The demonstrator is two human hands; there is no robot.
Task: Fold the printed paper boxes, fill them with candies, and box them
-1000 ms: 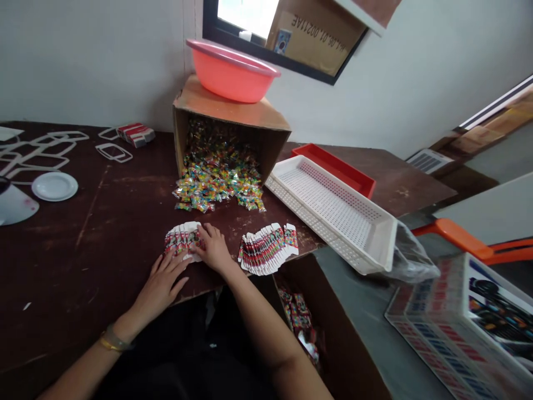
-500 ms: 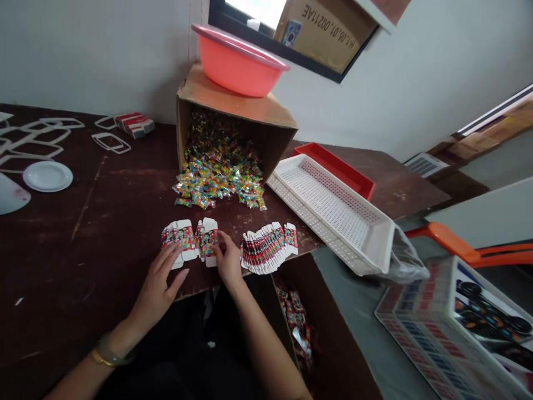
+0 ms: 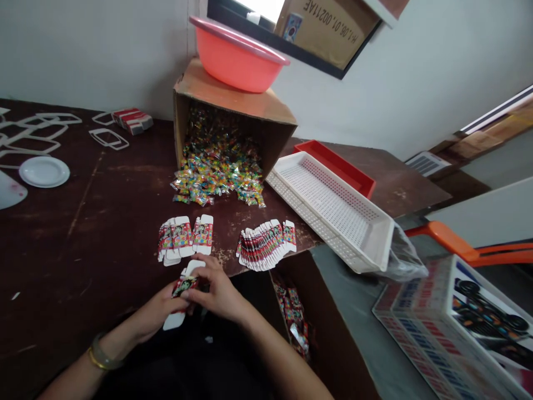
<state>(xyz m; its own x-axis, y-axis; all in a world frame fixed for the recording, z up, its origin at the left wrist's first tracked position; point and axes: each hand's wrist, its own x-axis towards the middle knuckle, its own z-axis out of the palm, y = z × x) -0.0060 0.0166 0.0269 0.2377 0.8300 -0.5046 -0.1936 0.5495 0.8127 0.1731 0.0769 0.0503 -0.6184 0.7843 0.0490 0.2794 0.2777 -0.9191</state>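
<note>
My left hand (image 3: 156,308) and my right hand (image 3: 219,294) together hold one flat printed carton (image 3: 183,289) at the table's near edge. Just beyond my hands lies a small fanned pile of the same flat cartons (image 3: 183,238). A larger fanned row of cartons (image 3: 266,244) lies to its right. Behind them a cardboard box (image 3: 233,116) lies tipped on its side, with colourful wrapped candies (image 3: 219,180) spilling from it onto the dark table (image 3: 104,222).
A pink basin (image 3: 237,55) sits on the tipped box. A white perforated tray (image 3: 333,211) overhangs the table's right edge, a red tray (image 3: 337,166) behind it. A white plate (image 3: 44,171) and white cut-out frames lie far left. An open carton with packets (image 3: 297,316) stands below.
Both hands left the small pile, drew back toward me, and lifted one flat carton off it. The pile now lies uncovered.
</note>
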